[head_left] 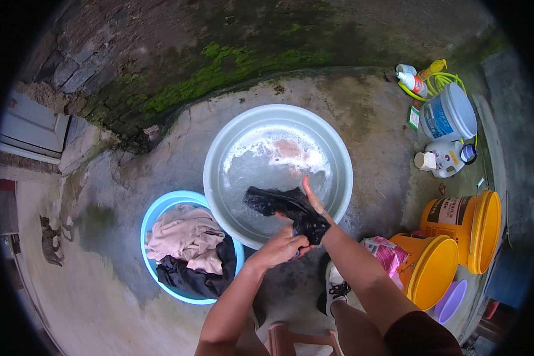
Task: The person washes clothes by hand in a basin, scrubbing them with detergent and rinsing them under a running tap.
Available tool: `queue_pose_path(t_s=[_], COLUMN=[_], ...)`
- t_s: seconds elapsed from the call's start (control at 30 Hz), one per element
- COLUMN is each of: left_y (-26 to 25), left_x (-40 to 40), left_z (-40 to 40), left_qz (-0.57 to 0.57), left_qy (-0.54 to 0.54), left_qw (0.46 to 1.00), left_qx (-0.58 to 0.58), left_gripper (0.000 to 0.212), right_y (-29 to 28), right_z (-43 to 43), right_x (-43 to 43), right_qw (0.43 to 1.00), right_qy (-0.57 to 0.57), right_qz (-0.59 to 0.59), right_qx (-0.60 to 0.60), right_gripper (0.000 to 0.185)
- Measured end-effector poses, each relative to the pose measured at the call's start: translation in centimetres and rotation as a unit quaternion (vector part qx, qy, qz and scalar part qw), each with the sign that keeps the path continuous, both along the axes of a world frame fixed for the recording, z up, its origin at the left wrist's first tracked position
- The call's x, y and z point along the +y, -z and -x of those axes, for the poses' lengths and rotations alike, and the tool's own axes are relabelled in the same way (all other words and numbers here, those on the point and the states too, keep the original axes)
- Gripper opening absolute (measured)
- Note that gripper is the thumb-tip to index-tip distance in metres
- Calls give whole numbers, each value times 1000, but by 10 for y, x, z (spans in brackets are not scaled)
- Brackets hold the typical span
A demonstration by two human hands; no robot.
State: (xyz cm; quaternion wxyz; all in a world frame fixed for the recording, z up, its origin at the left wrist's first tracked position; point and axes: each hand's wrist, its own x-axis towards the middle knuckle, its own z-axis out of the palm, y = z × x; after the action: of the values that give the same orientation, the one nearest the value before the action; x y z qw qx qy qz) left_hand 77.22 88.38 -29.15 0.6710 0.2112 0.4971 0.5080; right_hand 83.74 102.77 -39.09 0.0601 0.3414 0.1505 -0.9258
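Observation:
A large pale grey basin [211, 187] stands before me, holding water with white foam [267, 138] on it. Over its near side, a wet black cloth [271, 200] stretches between my two hands. My left hand [280, 247] grips its near end at the basin's rim, where a small bit of blue shows by the fingers. My right hand [312, 196] holds the cloth from the right, thumb raised apart; the fabric covers most of its palm and fingers. A pinkish patch shows amid the foam, and I cannot tell what it is.
Left, a light blue basin [149, 271] holds a beige garment [187, 233] and black clothes [196, 276]. Rightward stand yellow buckets [431, 271], a pink packet [385, 253], a purple basin [451, 300], a white bucket [449, 113] and bottles [416, 84]. A cat [51, 240] is far left; a stool [300, 338] is below.

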Motion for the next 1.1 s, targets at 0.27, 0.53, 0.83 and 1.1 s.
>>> queue_pose_path(t_s=[0.27,0.53,0.83,1.1], left_y=[50,46,113,132], left_x=[-6,13,-38,-28], left_z=[20,0,7,25], left_qz=[110,138,243,192], left_qy=[-405,-560,-518,-502], left_qw=[819,805,810,794], left_qx=[-392,-138,-130,-285], left_gripper=[32,32,32,44], right_y=[-30,-65,57,24], right_z=[26,38,8,37], right_x=[-51,-78,25,-88], right_qw=[824,727,520,912], right_qy=[126,57,-95,-12], right_qz=[-544,-669,-793,-400], right_qx=[-95,-145,-304,-87], right_gripper=[26,23,48,39])
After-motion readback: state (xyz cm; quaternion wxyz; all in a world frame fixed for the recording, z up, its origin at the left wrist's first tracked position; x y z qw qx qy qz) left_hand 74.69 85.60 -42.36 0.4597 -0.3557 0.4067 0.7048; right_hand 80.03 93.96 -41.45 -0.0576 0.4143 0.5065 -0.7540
